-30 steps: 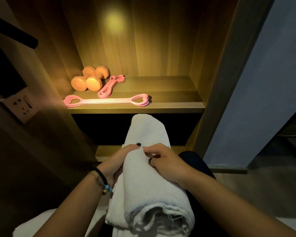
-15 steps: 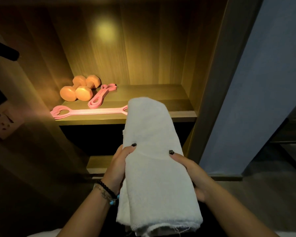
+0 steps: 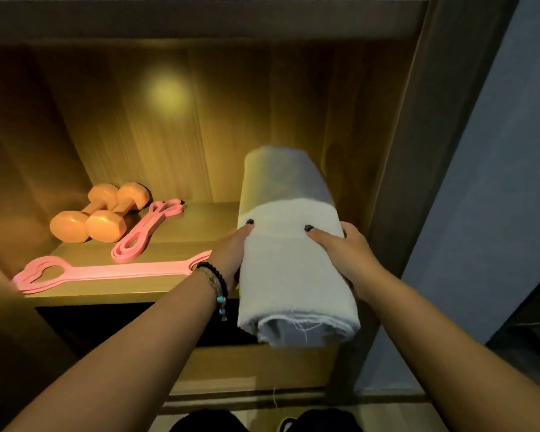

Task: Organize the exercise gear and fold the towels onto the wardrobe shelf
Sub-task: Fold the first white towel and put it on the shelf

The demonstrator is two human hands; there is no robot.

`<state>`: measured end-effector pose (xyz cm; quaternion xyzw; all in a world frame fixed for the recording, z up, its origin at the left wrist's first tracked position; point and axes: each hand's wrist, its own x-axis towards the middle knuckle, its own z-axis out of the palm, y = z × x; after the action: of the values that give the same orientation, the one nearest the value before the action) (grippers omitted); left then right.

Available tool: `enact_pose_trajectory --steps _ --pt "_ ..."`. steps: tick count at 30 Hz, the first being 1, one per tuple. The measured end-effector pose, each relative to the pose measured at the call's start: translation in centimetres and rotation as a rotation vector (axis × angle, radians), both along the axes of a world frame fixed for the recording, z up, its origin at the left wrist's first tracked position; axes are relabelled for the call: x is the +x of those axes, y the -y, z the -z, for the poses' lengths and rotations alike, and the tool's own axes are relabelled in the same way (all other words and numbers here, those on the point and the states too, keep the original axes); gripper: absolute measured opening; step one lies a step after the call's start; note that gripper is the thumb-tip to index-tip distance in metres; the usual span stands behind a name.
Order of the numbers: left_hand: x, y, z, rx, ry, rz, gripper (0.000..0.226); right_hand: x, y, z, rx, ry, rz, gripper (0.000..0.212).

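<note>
While both hands, left [image 3: 231, 254] and right [image 3: 349, 257], clasp the rolled towel [image 3: 293, 266] from either side, half over the shelf [image 3: 181, 232] edge: slide it forward level, clear of the band [image 3: 106, 271] beside the left wrist.

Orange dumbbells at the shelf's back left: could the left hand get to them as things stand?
Probably not yet. The left hand grips the rolled white towel together with the right hand. The path over the pink bands to the dumbbells looks open once it lets go.
</note>
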<state>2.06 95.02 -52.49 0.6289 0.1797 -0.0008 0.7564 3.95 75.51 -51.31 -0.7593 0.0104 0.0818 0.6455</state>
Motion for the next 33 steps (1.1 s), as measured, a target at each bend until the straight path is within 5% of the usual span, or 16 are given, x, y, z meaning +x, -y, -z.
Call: enact_pose_trajectory --steps 4,7,20,25,33 --pt "6.3 1.2 3.7 0.359 -0.203 -0.093 0.038 2.7 -1.1 2.9 -0.626 0.143 -0.094 0.058" --pt "8.8 1.7 6.4 0.391 -0.192 -0.113 0.027 1.5 -1.4 6.0 -0.825 0.207 -0.242 0.058" --pt "12.0 2.6 6.6 0.383 -0.203 -0.147 0.037 2.4 -3.0 6.9 -1.114 0.539 -0.225 0.076" --pt "7.2 2.5 7.0 0.302 -0.028 -0.078 0.021 2.7 -3.2 7.5 -1.113 0.570 -0.230 0.075" --pt "0.2 3.4 8.4 0.112 0.078 0.055 0.026 -0.3 0.8 8.7 -1.123 0.694 -0.408 0.090"
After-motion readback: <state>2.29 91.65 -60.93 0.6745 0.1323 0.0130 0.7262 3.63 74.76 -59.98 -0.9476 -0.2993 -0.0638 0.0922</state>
